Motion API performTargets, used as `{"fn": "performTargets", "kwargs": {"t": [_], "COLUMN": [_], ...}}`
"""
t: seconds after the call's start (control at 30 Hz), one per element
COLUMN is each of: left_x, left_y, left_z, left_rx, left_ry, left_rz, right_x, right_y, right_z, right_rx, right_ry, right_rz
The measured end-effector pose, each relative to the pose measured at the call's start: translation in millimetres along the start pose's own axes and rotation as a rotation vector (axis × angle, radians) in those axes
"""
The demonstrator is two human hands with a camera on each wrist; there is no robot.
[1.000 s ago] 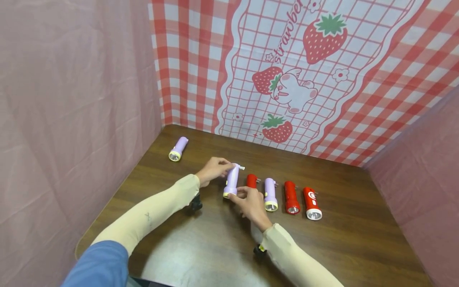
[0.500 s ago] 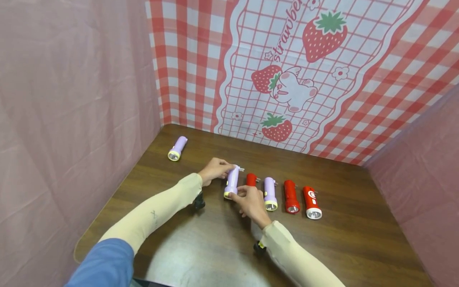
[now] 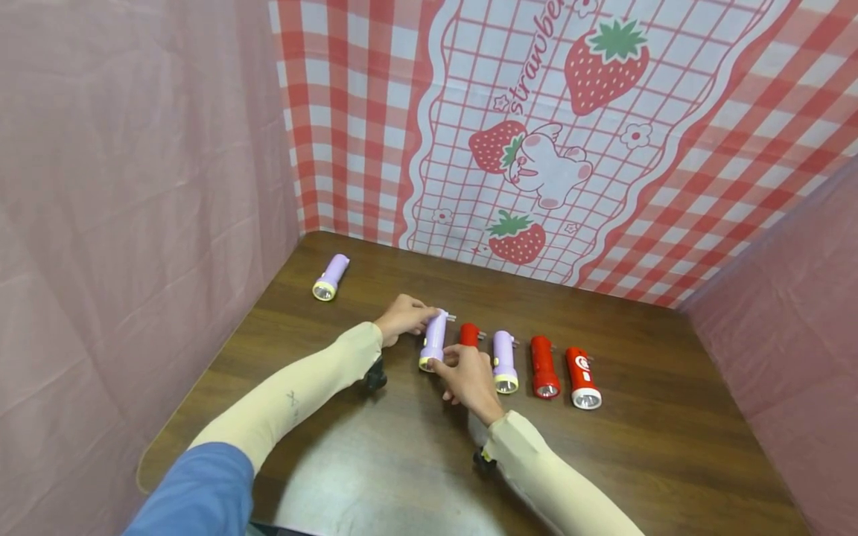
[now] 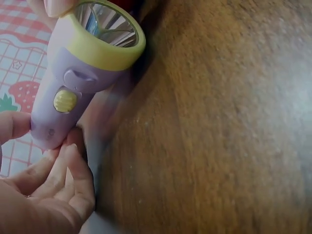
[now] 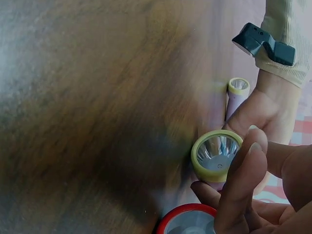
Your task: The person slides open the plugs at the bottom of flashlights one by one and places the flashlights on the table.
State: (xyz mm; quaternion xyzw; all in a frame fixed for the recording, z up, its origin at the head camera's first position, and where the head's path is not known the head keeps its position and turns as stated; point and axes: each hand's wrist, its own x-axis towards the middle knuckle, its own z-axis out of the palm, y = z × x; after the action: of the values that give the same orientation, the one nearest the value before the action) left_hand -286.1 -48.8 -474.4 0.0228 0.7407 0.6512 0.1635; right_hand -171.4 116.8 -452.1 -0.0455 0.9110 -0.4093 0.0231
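Note:
A purple flashlight (image 3: 434,339) with a yellow rim and two plug prongs is between my hands, over the tabletop. My left hand (image 3: 402,318) pinches its tail end, thumb on one side and fingertips on the other. At the lens end, my right hand (image 3: 471,380) holds the yellow rim (image 5: 201,168) between thumb and fingers. The left wrist view shows the yellow switch (image 4: 65,100) uncovered on the barrel. Just right of it lies a red flashlight (image 3: 469,335), its front part hidden behind my right hand in the head view.
Farther right, another purple flashlight (image 3: 504,361), a red one (image 3: 544,366) and a red one with a white rim (image 3: 583,378) lie in a row. One more purple flashlight (image 3: 331,275) lies at the table's back left. A checked strawberry cloth (image 3: 516,186) hangs behind the table (image 3: 643,447).
Both hands keep their hold on the purple flashlight, which has shifted slightly toward me at its tail. The left forearm has edged a little to the right. The other flashlights stay put.

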Motion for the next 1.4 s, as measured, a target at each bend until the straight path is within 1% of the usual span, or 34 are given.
{"fn": "performTargets", "kwargs": {"t": [0.37, 0.57, 0.77, 0.9, 1.13, 1.3, 1.4], "left_x": [1.0, -0.2, 0.7, 3.4, 3.2, -0.3, -4.2], "left_y": [2.6, 1.8, 0.1, -0.4, 0.2, 0.2, -0.1], "left_z": [0.2, 1.6, 3.5, 3.3, 1.4, 0.0, -1.3], "left_rx": [0.106, 0.181, 0.219, 0.236, 0.241, 0.258, 0.253], "left_ry": [0.01, 0.029, 0.055, 0.042, 0.008, -0.007, -0.018], "left_rz": [-0.028, -0.019, -0.007, -0.017, -0.018, 0.008, 0.031], "right_x": [1.8, 1.0, 1.9, 3.0, 2.1, 0.2, -0.6], "right_y": [0.0, 0.0, 0.1, -0.2, -1.0, -2.6, -1.3], "right_z": [0.6, 0.6, 0.8, 0.9, 0.3, -0.3, -1.4], "right_rx": [-0.017, 0.005, 0.007, 0.003, -0.017, -0.039, -0.053], "right_ry": [-0.009, -0.028, -0.026, -0.027, -0.027, -0.014, 0.016], "right_rz": [0.011, 0.02, 0.024, 0.031, 0.021, -0.006, -0.048]}}
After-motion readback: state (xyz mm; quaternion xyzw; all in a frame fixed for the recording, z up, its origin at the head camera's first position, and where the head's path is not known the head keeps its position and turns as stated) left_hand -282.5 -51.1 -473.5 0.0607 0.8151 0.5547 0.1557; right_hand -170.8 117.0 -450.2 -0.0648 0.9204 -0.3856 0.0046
